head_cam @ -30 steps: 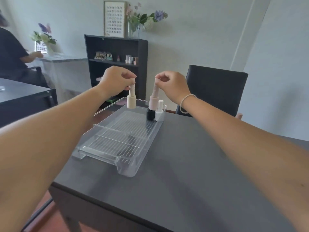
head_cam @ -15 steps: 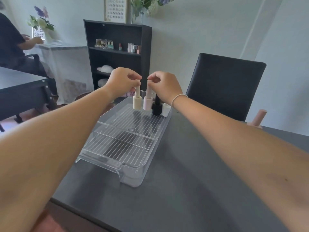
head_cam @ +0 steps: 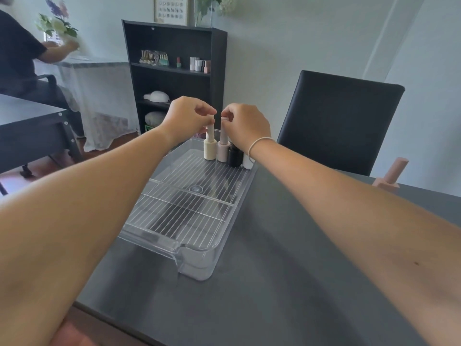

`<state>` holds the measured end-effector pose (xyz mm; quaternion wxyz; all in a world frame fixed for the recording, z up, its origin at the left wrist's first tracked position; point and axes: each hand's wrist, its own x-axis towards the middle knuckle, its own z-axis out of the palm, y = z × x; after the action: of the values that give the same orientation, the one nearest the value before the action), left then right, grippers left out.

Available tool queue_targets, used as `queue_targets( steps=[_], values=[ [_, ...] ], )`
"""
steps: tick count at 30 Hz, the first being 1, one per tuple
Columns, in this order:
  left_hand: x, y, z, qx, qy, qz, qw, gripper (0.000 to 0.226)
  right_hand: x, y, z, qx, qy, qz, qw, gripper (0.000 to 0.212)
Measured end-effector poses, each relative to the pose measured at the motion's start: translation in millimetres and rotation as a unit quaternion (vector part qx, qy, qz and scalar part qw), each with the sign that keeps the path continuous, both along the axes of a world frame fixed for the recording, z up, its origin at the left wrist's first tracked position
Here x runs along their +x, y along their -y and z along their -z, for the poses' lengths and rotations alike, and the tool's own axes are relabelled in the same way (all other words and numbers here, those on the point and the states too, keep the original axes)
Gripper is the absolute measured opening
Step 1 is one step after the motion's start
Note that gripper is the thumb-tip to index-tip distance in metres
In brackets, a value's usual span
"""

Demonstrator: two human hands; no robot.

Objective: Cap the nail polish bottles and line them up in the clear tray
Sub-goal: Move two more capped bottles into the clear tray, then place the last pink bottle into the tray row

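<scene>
nail polish bottles in a row at clear tray far end; left hand pinching cream bottle cap, right hand pinching pink bottle cap.

I see a cream bottle, pale pink bottle, black bottle and white bottle inside the clear, ribbed tray, on the dark grey table.

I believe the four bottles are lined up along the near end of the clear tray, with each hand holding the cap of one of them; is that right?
Not quite: the head view shows the row at the far end of the clear tray, not the near end. The rest holds: the left hand pinches the cap of the cream bottle, the right hand that of the pink bottle, beside the black bottle and white bottle.
</scene>
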<state>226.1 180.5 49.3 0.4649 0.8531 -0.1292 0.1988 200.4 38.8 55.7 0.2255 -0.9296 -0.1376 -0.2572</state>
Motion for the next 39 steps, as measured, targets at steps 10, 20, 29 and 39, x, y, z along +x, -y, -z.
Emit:
queue_targets(
  steps=[10,20,29,39],
  values=[
    [3,4,0,0.009,-0.001,0.001,1.0,0.018,1,1,0,-0.024,-0.004,0.016,1.0,0.024],
    [-12,13,-14,0.044,0.051,-0.028,0.997,0.022,-29,30,-10,0.031,0.007,-0.01,0.999,0.031],
    [-58,88,-57,0.072,0.111,0.051,0.99,0.021,-92,132,-32,0.093,0.08,0.046,0.991,0.028],
    [-98,221,-30,0.117,0.056,0.184,0.974,0.028,-165,280,29,0.107,0.023,0.199,0.974,0.03]
  ],
)
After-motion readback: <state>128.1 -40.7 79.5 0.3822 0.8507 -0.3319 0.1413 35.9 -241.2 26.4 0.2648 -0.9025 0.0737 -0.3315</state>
